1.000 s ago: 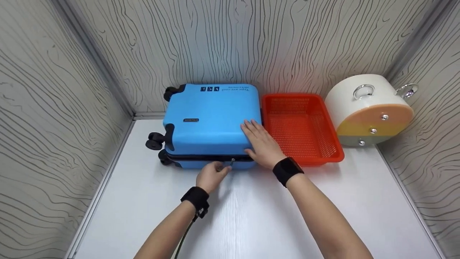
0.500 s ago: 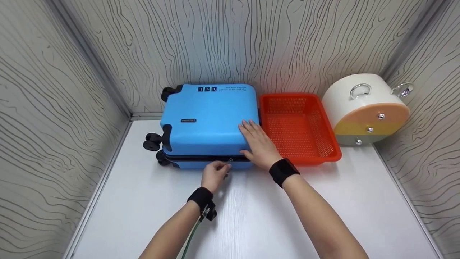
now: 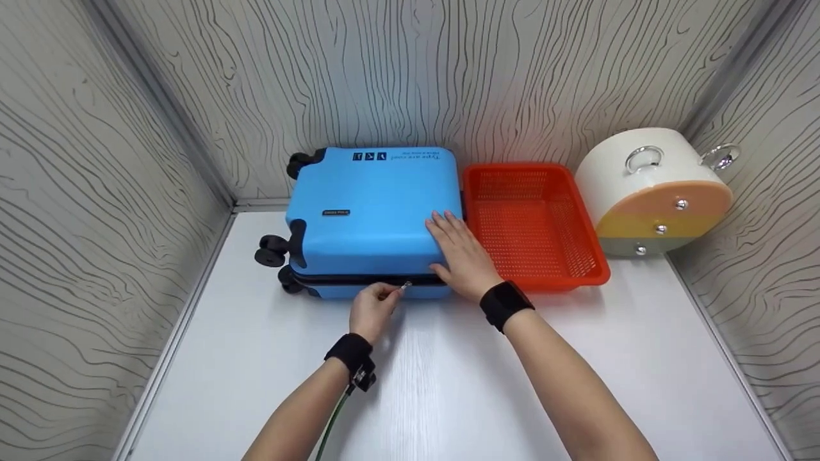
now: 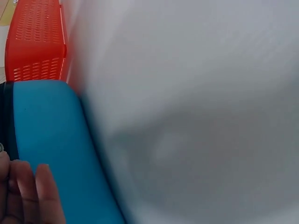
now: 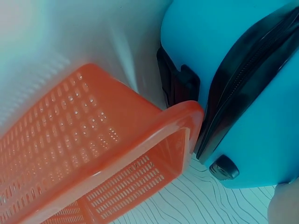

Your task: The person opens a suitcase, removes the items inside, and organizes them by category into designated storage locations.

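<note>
A blue hard-shell suitcase lies flat on the white table, its black zipper band facing the person. At that band my left hand pinches the small metal zipper pull, which slants toward the fingertips. My right hand lies with fingers extended over the suitcase's top near corner, on the right. In the left wrist view, fingers show beside the blue lower shell at the bottom left. The right wrist view shows the closed zipper teeth along the suitcase's side, with a bit of the hand at the lower right.
A red perforated plastic basket stands against the suitcase's right side. Further right is a white drum-shaped box with a striped front and metal rings. Black wheels stick out on the suitcase's left. Patterned walls enclose the table.
My left hand has shifted slightly left with the zipper pull, which now leans left instead of hanging nearly straight. The right hand stays on the suitcase.
</note>
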Motion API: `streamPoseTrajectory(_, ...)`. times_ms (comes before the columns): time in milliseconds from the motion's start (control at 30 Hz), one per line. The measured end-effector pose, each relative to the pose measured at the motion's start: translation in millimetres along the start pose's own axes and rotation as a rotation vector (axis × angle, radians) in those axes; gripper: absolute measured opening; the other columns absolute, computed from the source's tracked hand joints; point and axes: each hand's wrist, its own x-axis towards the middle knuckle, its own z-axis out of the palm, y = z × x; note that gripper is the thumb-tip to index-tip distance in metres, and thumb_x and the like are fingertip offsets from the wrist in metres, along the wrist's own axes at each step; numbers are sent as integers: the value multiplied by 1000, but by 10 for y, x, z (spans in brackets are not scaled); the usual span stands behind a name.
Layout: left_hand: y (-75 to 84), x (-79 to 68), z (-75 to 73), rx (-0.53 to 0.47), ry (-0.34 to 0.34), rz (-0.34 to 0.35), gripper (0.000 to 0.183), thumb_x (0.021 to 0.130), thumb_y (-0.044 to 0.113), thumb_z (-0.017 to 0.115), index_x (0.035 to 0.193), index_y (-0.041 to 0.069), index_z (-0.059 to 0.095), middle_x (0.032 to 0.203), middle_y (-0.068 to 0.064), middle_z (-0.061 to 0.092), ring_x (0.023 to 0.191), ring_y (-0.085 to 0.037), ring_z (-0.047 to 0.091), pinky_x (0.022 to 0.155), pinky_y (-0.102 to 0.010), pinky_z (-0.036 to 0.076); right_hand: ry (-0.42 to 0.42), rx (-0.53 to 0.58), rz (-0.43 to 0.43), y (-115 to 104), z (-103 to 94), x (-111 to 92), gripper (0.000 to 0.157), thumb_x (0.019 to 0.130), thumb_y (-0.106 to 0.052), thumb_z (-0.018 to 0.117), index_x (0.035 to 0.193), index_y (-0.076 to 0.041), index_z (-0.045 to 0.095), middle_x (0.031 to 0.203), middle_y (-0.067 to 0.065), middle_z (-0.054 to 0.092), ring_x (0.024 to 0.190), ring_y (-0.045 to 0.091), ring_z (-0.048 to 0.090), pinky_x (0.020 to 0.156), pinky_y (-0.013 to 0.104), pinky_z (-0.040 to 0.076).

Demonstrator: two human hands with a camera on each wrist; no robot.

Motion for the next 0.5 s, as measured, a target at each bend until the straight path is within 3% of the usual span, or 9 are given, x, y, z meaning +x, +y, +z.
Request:
streamPoseTrajectory(200, -68, 5, -107, 74, 31, -6, 15, 97, 29, 74, 99, 14, 79, 86, 4, 70, 74, -12, 62, 66, -32, 51, -22, 1, 7, -18, -1, 8, 87, 98, -26, 72, 164, -10, 19, 171, 7, 12, 157, 23, 2, 125, 38, 1)
streamPoseTrajectory(500, -193, 20, -287, 84, 65, -25, 16, 97, 29, 73, 100, 14, 78, 86, 3, 70, 75, -14, 62, 67, -33, 51, -24, 8, 15, -6, -14, 5, 86, 98, -26, 72, 164, -10, 20, 171, 7, 13, 157, 24, 2, 125, 39, 3)
